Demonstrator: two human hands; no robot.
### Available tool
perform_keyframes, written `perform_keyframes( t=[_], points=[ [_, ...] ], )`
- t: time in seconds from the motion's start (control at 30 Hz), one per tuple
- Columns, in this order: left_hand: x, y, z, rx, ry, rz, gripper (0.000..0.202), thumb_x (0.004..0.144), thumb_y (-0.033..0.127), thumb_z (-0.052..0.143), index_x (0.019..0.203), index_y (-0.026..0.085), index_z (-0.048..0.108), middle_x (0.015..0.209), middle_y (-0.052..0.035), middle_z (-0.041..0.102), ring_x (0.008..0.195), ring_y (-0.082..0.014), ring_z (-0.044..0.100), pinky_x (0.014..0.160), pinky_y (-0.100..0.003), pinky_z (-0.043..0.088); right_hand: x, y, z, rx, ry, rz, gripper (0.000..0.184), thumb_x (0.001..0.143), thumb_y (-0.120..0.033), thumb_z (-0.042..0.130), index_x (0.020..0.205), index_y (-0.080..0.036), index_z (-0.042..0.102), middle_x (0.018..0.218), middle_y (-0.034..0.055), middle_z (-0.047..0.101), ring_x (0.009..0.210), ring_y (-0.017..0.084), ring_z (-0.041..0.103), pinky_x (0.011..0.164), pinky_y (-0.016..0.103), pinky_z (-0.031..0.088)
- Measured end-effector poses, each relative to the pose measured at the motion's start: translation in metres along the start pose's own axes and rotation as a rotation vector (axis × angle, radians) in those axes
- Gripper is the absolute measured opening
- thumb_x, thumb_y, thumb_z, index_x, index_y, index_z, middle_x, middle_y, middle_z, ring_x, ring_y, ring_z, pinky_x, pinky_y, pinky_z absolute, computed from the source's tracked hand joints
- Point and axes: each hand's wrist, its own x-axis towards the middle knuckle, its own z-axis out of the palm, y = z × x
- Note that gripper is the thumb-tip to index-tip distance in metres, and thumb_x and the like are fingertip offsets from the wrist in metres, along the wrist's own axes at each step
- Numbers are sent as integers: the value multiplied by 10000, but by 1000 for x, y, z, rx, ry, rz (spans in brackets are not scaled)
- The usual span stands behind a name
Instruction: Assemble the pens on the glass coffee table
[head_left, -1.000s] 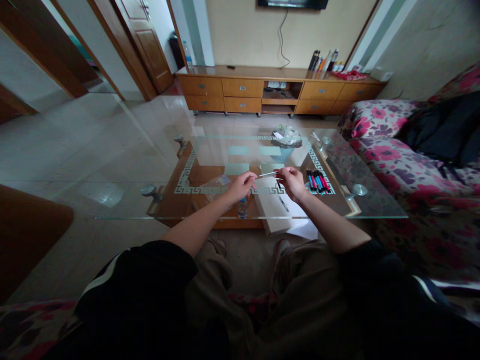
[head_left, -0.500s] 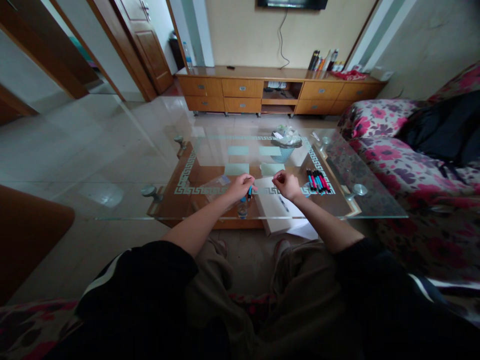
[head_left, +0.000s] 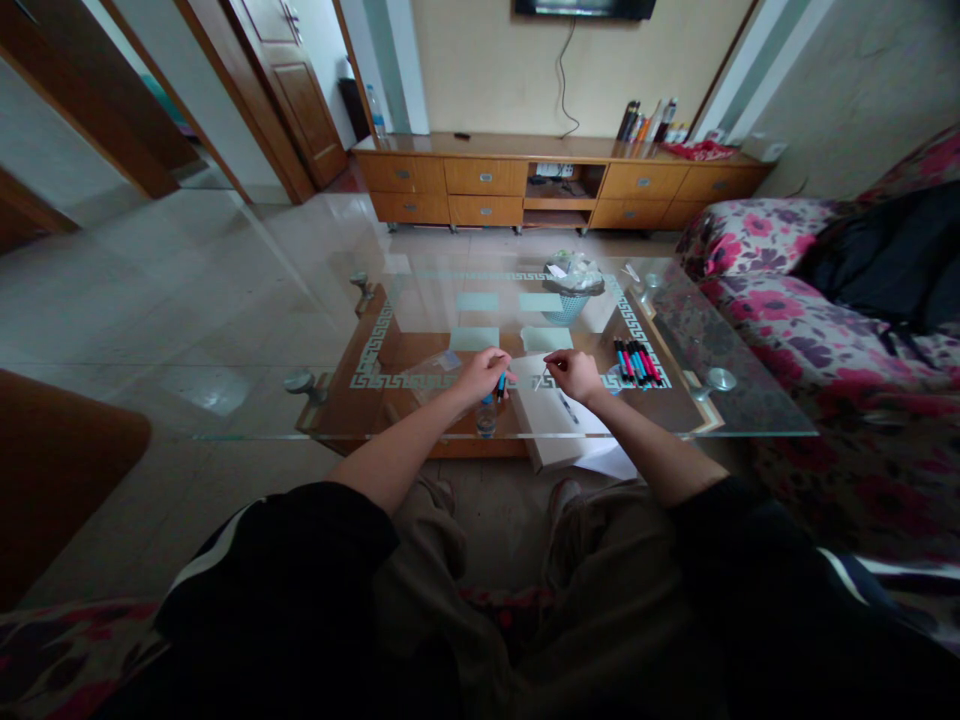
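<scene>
My left hand is closed around a small blue pen part just above the glass table. My right hand is pinched on a thin pale refill whose tip points toward the left hand. The two hands are a short gap apart over a white paper pad that lies under the glass. A bunch of pink, blue and black pens lies on the glass just right of my right hand.
A small basket with crumpled wrappers stands at the table's far side. A small bottle and a clear plastic bag sit near my left hand. A floral sofa runs along the right, a wooden cabinet along the far wall.
My hands came down closer to the glass and nearer each other. The refill, held level between both hands a second ago, is now only in my right hand; a blue part appeared in my left.
</scene>
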Motion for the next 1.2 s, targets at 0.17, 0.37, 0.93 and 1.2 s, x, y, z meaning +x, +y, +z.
perform_keyframes(
  t=[0.17,0.37,0.93,1.2],
  points=[
    [1,-2,-1,-18,-5,-11,266,994,441,586,1065,191,527,799,-73,771,439,-135,637,471,-213,456,0,-2,0,-63,-10,-11,231,875,-158,612,984,-176,815,999,106,775,800,214,706,891,342,527],
    [-1,4,3,-128,11,-103,272,978,434,614,1039,191,508,790,-70,766,490,-155,671,503,-223,475,0,-7,0,-78,-19,-82,219,865,-143,613,1021,-150,766,987,103,738,762,191,661,860,327,513],
    [-3,15,6,-514,46,-315,283,1053,339,491,910,141,634,871,-100,750,694,-129,682,669,-235,523,-16,-56,1,207,-64,-442,279,876,-191,632,1145,-214,704,916,37,689,781,175,622,774,297,511],
    [-1,16,8,-499,50,-392,330,1068,336,417,913,146,638,890,-119,755,727,-159,699,702,-272,529,-16,-54,3,215,-32,-387,224,893,-218,621,1089,-216,730,918,42,692,757,172,623,749,297,512]
  ],
)
